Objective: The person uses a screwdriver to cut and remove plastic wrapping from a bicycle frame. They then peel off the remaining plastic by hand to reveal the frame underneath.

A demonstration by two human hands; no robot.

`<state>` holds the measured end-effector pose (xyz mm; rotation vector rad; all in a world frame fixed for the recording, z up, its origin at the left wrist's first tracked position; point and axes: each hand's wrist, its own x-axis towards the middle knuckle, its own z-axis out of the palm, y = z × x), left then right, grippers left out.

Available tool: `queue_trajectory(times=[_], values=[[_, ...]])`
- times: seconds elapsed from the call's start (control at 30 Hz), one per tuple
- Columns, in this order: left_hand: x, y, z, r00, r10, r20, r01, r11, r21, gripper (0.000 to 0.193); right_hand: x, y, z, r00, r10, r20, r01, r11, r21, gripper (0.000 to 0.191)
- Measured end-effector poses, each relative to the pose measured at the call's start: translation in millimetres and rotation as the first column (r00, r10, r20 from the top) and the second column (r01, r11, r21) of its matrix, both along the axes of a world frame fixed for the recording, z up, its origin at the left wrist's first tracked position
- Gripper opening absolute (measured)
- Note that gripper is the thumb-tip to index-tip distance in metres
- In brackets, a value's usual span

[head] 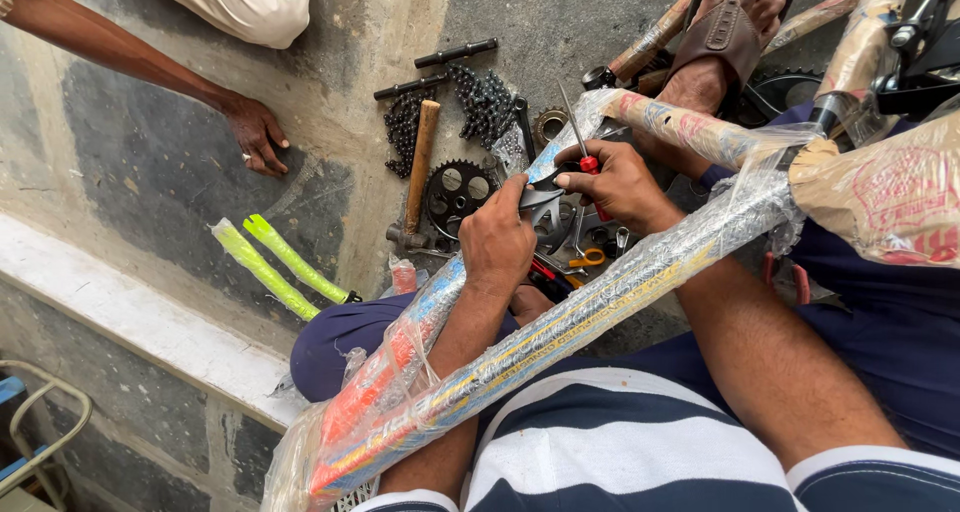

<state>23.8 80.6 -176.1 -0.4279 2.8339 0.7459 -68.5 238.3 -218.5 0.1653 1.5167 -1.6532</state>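
Plastic-wrapped frame: bicycle frame tubes (600, 307) in clear film lie across my lap, running from lower left to upper right.
Left hand: my left hand (497, 240) reaches between the two wrapped tubes, fingers curled around a dark metal part (540, 200) at the frame's junction.
Right hand: my right hand (620, 184) is clamped on a red-handled screwdriver (583, 150), whose shaft points up and away from me.
Floor, centre: a wooden-handled hammer (420, 162) lies beside a toothed chainring (457, 189); a heap of black chain (480, 102) and two dark rods (455, 52) sit just beyond.
Floor, left: two yellow-green grips (278, 265) rest near my knee.
Other person: another person's hand (255, 132) rests flat on the concrete, well apart from mine.
Upper right: a sandalled foot (725, 37) presses on the wrapped tubes.
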Motion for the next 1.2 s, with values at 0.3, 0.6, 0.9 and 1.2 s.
queue_trajectory(times=[0.3,0.6,0.9,1.2], values=[[-6,-1,7,0.999,0.035,-0.023,-0.033,0.997,0.066,0.04,0,6,-43,0.993,0.045,0.109,-0.049,0.998,0.039,0.031],[-12,-4,9,0.998,0.057,-0.014,-0.055,0.989,0.137,0.039,-3,6,-58,0.985,0.042,0.17,-0.052,0.997,0.057,0.032],[-18,13,-9,0.993,0.116,0.026,-0.114,0.993,-0.04,0.018,-10,0,-30,0.997,0.006,0.083,-0.012,0.997,0.07,0.035],[-23,1,-1,0.979,0.191,0.07,-0.198,0.973,0.118,0.025,-17,-9,28,0.999,-0.019,0.036,0.014,0.99,0.139,0.034]])
